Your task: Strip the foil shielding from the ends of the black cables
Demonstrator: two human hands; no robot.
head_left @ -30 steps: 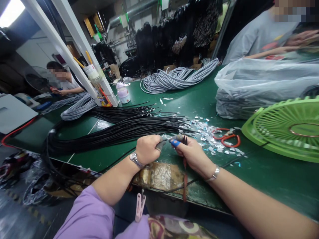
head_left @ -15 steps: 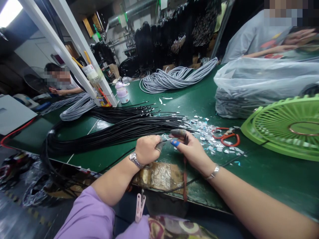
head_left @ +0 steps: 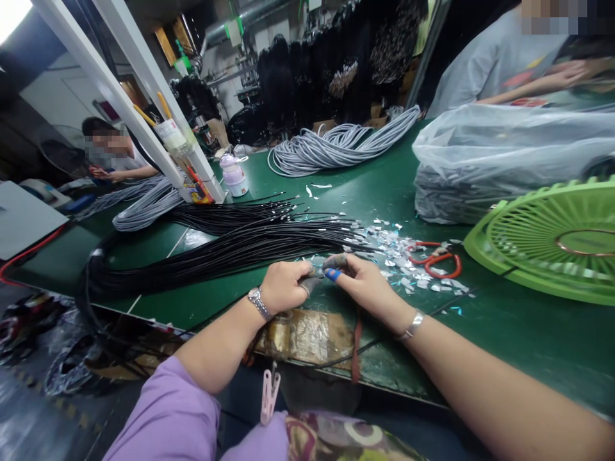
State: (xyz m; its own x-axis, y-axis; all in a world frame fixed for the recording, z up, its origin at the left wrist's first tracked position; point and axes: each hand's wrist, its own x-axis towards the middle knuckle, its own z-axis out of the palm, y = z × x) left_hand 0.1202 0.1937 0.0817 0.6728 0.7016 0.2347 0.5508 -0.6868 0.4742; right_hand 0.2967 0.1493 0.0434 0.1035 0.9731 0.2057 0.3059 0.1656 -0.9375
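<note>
My left hand (head_left: 287, 286) is closed in a pinch around the end of a black cable, mostly hidden by the fingers. Close beside it, my right hand (head_left: 359, 282), with finger covers and blue tape on the thumb, has thumb and fingers together at the cable's tip; the small pale tip is hard to make out. Below both hands lies a cardboard pad (head_left: 312, 336) wrapped in clear tape at the table edge. Behind them stretches a bundle of black cables (head_left: 230, 256) with pale ends, beside scattered white and blue scraps (head_left: 391, 250).
Orange-handled scissors (head_left: 442, 264) lie among the scraps. A green fan (head_left: 542, 246) and a plastic bag (head_left: 504, 160) stand at right. Grey cable coils (head_left: 336, 150), a lilac bottle (head_left: 233, 176) and white posts (head_left: 158, 115) are further back. Two people sit across the table.
My right hand's fingers have closed in and moved slightly left to the cable tip, where before they were apart. My left hand stays almost in place.
</note>
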